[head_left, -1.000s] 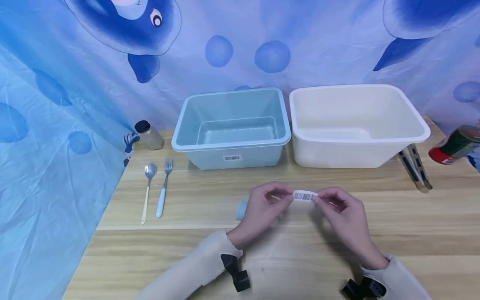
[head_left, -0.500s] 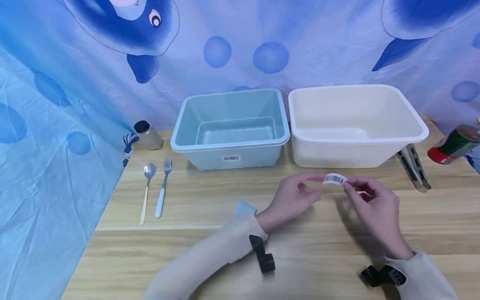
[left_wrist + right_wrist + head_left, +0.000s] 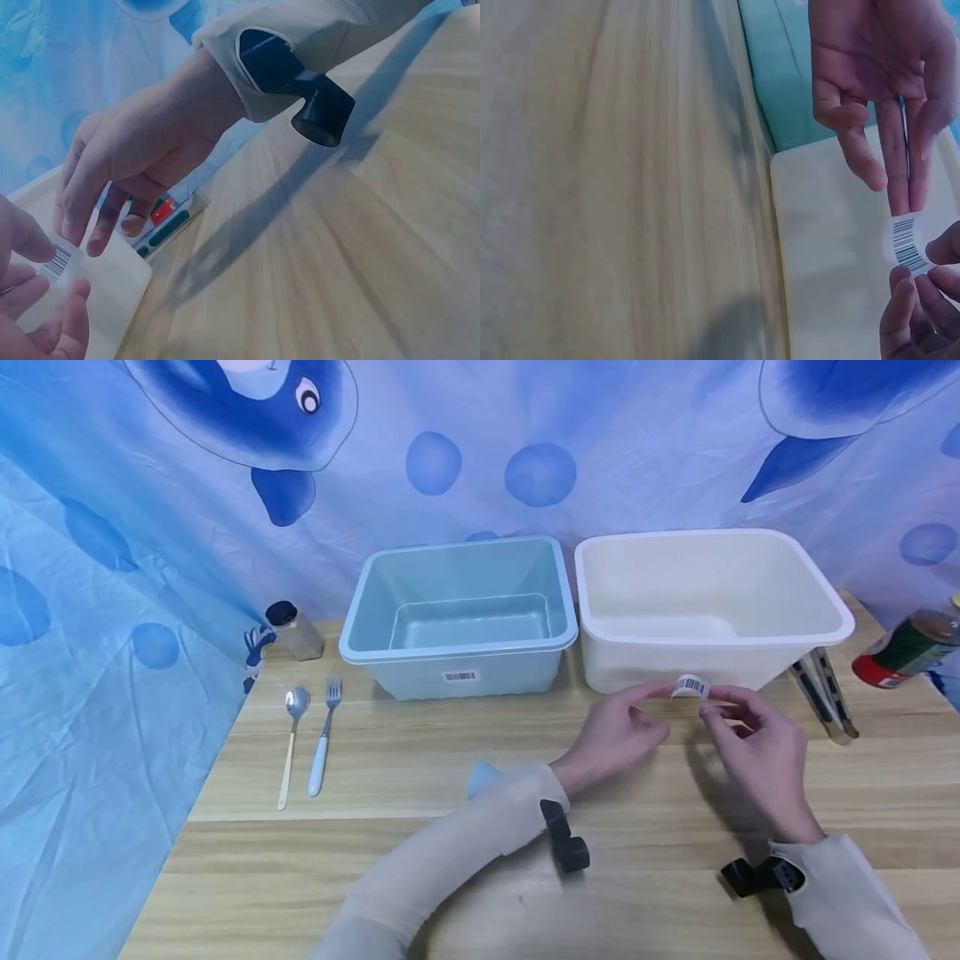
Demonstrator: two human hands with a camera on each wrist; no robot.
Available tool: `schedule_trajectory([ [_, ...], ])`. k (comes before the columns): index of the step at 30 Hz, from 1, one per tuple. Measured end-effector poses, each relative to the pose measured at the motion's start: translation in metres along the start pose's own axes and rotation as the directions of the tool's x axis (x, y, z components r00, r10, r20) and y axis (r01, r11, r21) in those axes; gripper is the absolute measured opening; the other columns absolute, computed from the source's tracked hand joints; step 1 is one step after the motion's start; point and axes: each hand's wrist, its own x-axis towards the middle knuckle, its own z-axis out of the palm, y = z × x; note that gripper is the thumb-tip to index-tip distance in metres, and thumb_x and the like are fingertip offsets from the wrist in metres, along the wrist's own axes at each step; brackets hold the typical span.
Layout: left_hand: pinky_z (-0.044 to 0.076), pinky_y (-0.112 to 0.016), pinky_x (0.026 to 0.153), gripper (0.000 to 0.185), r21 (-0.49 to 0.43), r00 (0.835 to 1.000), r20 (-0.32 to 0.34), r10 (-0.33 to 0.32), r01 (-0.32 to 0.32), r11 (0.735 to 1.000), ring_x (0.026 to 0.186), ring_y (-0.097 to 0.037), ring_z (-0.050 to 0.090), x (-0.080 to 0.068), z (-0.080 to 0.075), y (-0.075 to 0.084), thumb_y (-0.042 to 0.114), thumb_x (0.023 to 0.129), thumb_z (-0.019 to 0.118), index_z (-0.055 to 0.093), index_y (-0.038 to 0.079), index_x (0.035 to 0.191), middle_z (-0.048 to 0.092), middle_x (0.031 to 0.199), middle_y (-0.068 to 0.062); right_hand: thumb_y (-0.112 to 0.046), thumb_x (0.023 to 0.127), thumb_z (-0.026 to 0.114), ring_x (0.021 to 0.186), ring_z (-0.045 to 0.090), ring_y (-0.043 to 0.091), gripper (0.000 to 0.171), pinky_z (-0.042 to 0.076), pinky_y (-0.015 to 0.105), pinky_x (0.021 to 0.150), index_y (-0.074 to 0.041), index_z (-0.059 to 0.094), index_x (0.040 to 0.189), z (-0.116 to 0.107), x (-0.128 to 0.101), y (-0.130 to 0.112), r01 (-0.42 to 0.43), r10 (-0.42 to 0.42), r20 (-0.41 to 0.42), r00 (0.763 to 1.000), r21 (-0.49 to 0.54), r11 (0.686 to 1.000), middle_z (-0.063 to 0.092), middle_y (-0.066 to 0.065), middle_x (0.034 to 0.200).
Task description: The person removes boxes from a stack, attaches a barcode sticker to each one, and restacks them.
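A small white barcode label (image 3: 690, 686) is held, curved, between my hands in front of the white tub (image 3: 712, 631). My right hand (image 3: 759, 747) pinches its right end with the fingertips. At the left end, my left hand (image 3: 618, 727) touches the label with straight fingers, its thumb apart below. The right wrist view shows the left hand's two long fingers (image 3: 898, 157) at one end of the label (image 3: 906, 241) and the right hand (image 3: 922, 307) at the other. The left wrist view also shows the label (image 3: 58, 262) between the fingertips.
A blue tub (image 3: 457, 647) with a barcode label on its front stands left of the white one. A spoon (image 3: 290, 747), a fork (image 3: 324, 739) and a black-lidded jar (image 3: 298, 633) are at left. At right are dark-handled utensils (image 3: 825, 693) and a bottle (image 3: 903, 647).
Both hands have moved right and forward with the label, up to the white tub's front. The left thumb has come off the label, which now curves.
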Motion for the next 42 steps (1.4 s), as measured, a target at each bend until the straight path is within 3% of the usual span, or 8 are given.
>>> schedule_trajectory([
  [5, 0.053, -0.018, 0.057, 0.061, -0.023, 1.0, -0.006, 0.023, -0.023, 0.999, 0.079, -0.003, 0.063, 0.006, 0.003, -0.002, 0.001, 0.083, 0.067, 0.054, 0.028, 0.136, 0.059, 0.133, 0.011, -0.004, 0.087, 0.069, 0.078, 0.055, -0.019, 0.029, 0.044, 0.0, 0.066, -0.003, 0.067, 0.116, 0.005, 0.005, 0.002, 0.002, -0.002, 0.005, 1.0, 0.012, 1.0, 0.069, 0.018, 0.109],
  [11, 0.052, -0.016, 0.058, 0.064, -0.019, 0.999, -0.006, 0.047, -0.047, 0.999, 0.08, 0.001, 0.062, 0.01, 0.006, -0.004, -0.001, 0.082, 0.066, 0.053, 0.027, 0.138, 0.057, 0.135, 0.009, -0.002, 0.084, 0.071, 0.077, 0.057, -0.017, 0.032, 0.045, 0.001, 0.064, -0.004, 0.068, 0.116, 0.008, 0.007, 0.005, -0.024, 0.025, -0.005, 1.0, 0.04, 0.999, 0.069, 0.006, 0.11],
  [19, 0.054, -0.017, 0.059, 0.064, -0.043, 1.0, -0.021, 0.023, -0.024, 0.999, 0.084, 0.001, 0.062, 0.012, 0.006, -0.005, -0.002, 0.083, 0.066, 0.052, 0.025, 0.138, 0.053, 0.14, 0.009, -0.001, 0.085, 0.07, 0.077, 0.056, -0.018, 0.036, 0.046, 0.001, 0.065, -0.005, 0.066, 0.12, 0.009, 0.011, 0.005, -0.017, 0.016, 0.012, 1.0, 0.039, 0.999, 0.066, 0.019, 0.118],
  [42, 0.052, -0.011, 0.063, 0.062, 0.067, 0.996, -0.053, 0.065, -0.061, 0.996, 0.083, 0.001, 0.063, 0.015, 0.006, -0.005, 0.0, 0.082, 0.066, 0.052, 0.02, 0.138, 0.053, 0.14, 0.005, -0.003, 0.086, 0.068, 0.079, 0.054, -0.018, 0.038, 0.044, -0.001, 0.066, -0.006, 0.063, 0.123, 0.006, 0.015, 0.006, -0.05, 0.05, 0.017, 0.999, 0.011, 0.999, 0.062, 0.015, 0.122],
])
